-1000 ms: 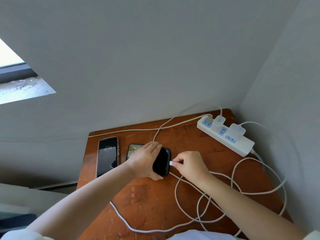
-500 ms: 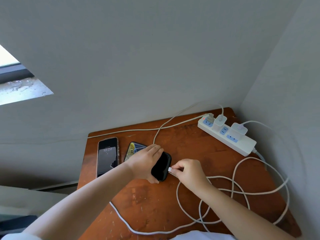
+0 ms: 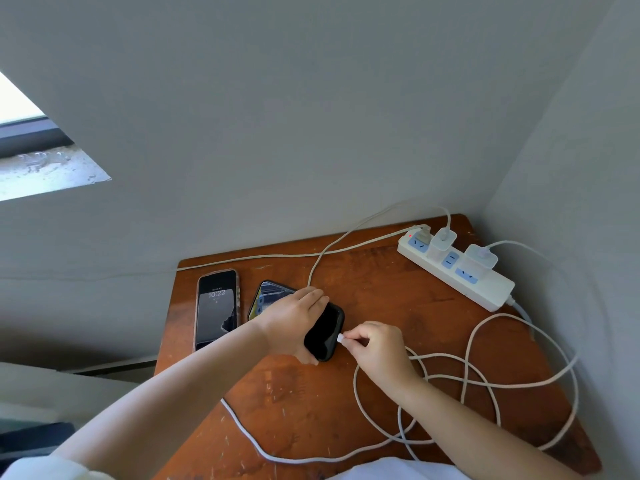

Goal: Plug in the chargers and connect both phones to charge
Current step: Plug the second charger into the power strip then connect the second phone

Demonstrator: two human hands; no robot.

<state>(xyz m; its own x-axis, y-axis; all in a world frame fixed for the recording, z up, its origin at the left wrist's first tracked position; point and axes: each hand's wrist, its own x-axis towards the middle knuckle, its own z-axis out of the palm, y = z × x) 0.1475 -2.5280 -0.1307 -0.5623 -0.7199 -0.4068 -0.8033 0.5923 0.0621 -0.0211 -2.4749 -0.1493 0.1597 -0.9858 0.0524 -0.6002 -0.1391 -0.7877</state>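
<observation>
A black phone (image 3: pixel 323 332) lies on the brown wooden table (image 3: pixel 398 317), its far end lit. My left hand (image 3: pixel 292 320) grips it from above. My right hand (image 3: pixel 375 344) pinches the white plug (image 3: pixel 340 338) of a white cable (image 3: pixel 446 375) right at the phone's near edge. A second phone (image 3: pixel 216 308) with its screen lit lies flat at the left. Two white chargers (image 3: pixel 441 242) (image 3: pixel 479 258) sit plugged in the white power strip (image 3: pixel 457 270) at the back right.
Grey walls close the table in at the back and right. Loose loops of white cable cover the table's right half and run along the front edge. Another cable (image 3: pixel 277 256) runs along the back edge to the left. A window (image 3: pixel 31 147) is at far left.
My right hand has brought the cable plug up to the black phone's edge. My left hand turned that phone slightly. The cable loops shifted a little.
</observation>
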